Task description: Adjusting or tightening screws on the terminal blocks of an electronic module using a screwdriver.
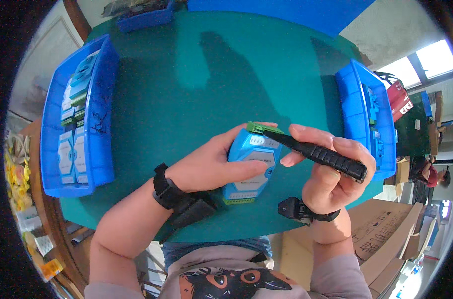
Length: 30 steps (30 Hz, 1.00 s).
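My left hand [209, 159] grips a blue electronic module [251, 187] above the table, its thumb lying across the white label. Green screw terminal blocks [263, 129] line the far end of the module, and another green strip shows at its near end. In my right hand [331, 164] is a slim black tool with a ribbed grip [331, 160] and a tapered tip. That tip touches or lies right at the far terminal block; which of the two I cannot tell. Black straps circle both my wrists.
At the left of the green table [151, 114] stands a blue bin [102, 169] with several similar modules. Another blue bin [353, 114] with modules stands at the right. A smaller blue bin [146, 19] sits at the far edge. Cardboard boxes [381, 229] lie beyond the table's near right side.
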Motion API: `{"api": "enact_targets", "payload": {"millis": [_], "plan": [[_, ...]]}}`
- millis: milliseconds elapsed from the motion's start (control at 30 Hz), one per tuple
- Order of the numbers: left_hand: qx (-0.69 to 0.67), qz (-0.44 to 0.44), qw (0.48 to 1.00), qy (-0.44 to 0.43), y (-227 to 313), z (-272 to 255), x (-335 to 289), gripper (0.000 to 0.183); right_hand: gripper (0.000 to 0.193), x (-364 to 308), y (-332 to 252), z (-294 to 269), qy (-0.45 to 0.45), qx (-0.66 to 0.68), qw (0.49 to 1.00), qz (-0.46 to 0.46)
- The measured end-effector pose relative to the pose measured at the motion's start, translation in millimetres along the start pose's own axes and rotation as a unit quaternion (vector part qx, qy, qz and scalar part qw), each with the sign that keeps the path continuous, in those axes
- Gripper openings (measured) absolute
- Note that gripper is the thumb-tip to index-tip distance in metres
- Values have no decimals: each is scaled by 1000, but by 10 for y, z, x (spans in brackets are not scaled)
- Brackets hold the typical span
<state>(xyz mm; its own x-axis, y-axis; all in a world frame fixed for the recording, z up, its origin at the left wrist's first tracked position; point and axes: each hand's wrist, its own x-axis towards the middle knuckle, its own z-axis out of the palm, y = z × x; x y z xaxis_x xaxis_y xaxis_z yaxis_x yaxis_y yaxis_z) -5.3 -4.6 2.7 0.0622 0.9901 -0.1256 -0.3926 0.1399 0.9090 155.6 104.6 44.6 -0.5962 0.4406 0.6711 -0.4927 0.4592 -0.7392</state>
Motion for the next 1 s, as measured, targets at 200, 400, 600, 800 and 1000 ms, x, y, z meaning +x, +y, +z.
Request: {"api": "enact_targets", "payload": {"millis": [200,400,600,800,1000], "plan": [[1,4,1000,-1,6,5,11,64,25,2,-2,-2,-18,7,1000,1],[8,14,1000,-8,-8,-8,21,65,31,52,32,-2,-62,-123,990,-44],[15,12,1000,-1,-1,-6,12,65,31,44,44,-11,-70,-131,988,-51],[14,5,1000,4,-3,1,25,62,32,44,11,-12,-63,-113,991,-37],[-31,-19,999,15,-48,-17,17,61,28,-84,-36,-130,94,-42,993,-56]]}}
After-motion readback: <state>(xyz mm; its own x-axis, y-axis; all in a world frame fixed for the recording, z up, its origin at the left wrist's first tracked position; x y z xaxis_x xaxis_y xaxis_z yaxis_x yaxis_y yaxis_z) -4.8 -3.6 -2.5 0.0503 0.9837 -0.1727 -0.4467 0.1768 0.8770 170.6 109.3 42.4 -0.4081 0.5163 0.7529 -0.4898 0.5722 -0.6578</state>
